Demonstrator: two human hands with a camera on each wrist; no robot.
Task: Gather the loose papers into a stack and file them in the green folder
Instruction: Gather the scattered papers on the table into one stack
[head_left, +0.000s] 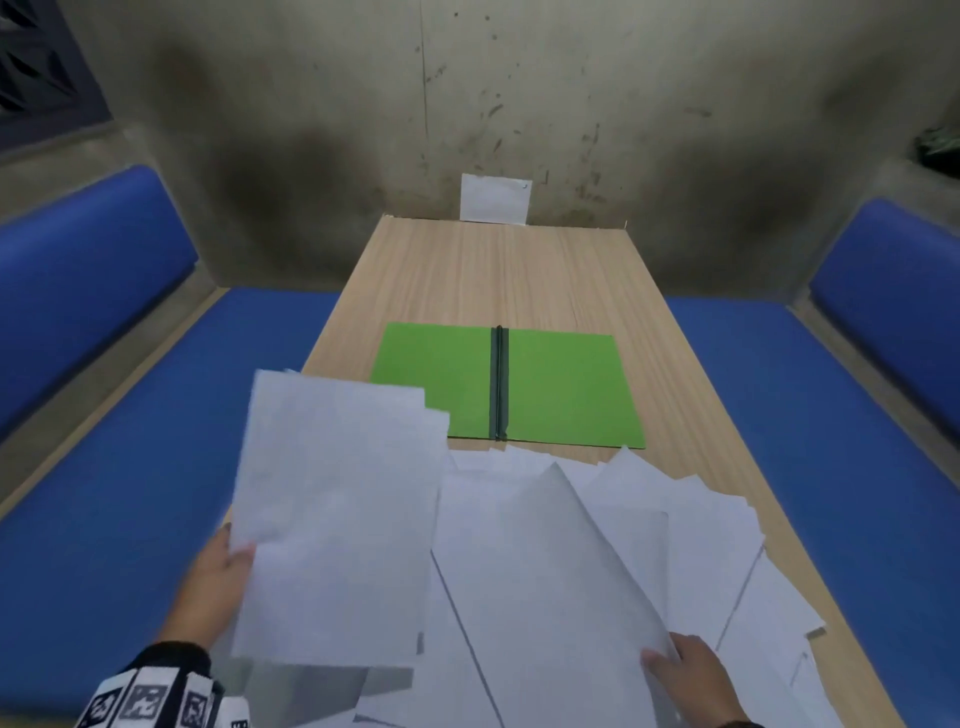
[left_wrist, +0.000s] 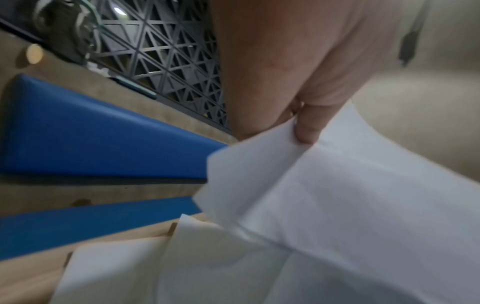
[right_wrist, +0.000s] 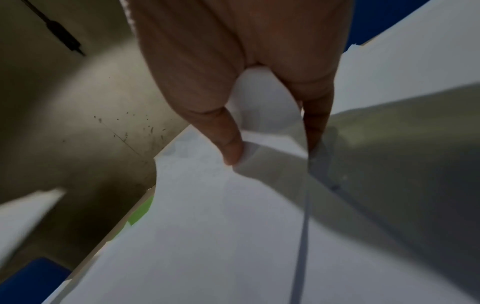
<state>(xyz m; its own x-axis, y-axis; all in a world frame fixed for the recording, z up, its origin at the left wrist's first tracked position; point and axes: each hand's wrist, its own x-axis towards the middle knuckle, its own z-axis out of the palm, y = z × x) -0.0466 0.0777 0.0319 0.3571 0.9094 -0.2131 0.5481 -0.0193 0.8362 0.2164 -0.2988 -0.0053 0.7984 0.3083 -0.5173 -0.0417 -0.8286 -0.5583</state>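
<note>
The green folder (head_left: 506, 387) lies open and flat on the wooden table (head_left: 498, 270), its dark spine clip down the middle. A small stack of white sheets (head_left: 332, 514) is lifted off the near left of the table, and my left hand (head_left: 221, 577) grips its lower left edge, thumb on top; the left wrist view shows the same stack of sheets (left_wrist: 350, 205) pinched by my left hand (left_wrist: 303, 125). My right hand (head_left: 680, 670) pinches the near corner of one curled sheet (head_left: 550, 587), lifting it from the loose papers (head_left: 727, 545) spread over the near table. In the right wrist view my right hand (right_wrist: 272, 152) holds that curled sheet (right_wrist: 270, 139) between thumb and finger.
Blue padded benches (head_left: 114, 457) (head_left: 831, 441) run along both sides of the table. A stained wall stands behind it, with a white card (head_left: 493, 200) leaning there. A sliver of the green folder (right_wrist: 141, 211) peeks out beside the papers.
</note>
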